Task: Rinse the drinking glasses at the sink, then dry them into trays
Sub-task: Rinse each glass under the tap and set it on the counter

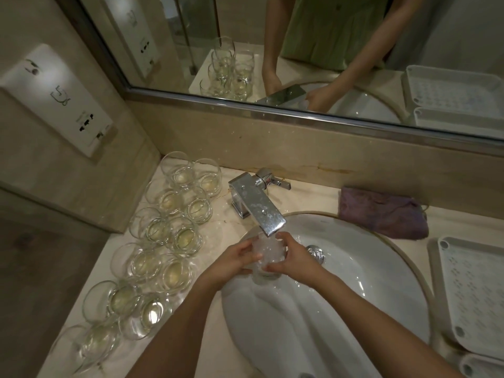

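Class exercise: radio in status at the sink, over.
Left hand and right hand grip glass under running faucet. Trays empty. Nothing obstructing.

Both forearms enter from the bottom of the frame bare, with no sleeves, and the left hand (236, 259) and right hand (293, 257) wear no gloves. The mirror (381, 36), upper centre, reflects a light green garment.

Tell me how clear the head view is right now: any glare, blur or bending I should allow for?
Head view: dim, warm light; wide-angle bending curves the mirror frame and counter edges. Glare spots sit on the faucet and basin. The glass, held by left hand and right hand, is smeared by running water.
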Available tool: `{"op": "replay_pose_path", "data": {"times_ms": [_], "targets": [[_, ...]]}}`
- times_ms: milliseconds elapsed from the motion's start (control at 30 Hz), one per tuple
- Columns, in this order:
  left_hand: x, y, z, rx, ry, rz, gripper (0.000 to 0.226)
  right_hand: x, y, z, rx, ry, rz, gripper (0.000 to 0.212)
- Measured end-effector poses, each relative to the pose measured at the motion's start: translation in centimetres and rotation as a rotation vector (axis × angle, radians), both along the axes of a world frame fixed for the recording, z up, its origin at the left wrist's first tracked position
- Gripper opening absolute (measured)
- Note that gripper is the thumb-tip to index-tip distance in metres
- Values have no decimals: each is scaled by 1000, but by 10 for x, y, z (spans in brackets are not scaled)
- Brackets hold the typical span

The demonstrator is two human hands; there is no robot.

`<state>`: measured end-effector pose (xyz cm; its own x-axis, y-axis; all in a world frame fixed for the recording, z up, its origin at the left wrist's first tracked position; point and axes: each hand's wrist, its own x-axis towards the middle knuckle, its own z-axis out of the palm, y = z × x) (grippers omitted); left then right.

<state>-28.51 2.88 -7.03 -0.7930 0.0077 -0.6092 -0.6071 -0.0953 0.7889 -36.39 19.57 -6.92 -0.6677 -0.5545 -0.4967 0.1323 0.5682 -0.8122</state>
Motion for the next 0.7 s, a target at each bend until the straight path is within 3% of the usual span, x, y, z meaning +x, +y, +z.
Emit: {"op": "replay_pose_path", "data": {"times_ms": [100,267,467,567,700], "targets": [[-7,7,6,-58,10,-53,25,-4,5,-4,27,-65,-61,68],[-9,16,-1,-50,101,-61,66,21,12,-12,-71,9,-226,77],[9,6,-4,67,-5,-3,67,7,7,-4,40,56,6,72],[6,8,0,53,26,-19,58,15,11,-1,-21,5,-65,66],[4,6,4,88,34,-131,76,19,16,7,-70,6,-70,70]]}}
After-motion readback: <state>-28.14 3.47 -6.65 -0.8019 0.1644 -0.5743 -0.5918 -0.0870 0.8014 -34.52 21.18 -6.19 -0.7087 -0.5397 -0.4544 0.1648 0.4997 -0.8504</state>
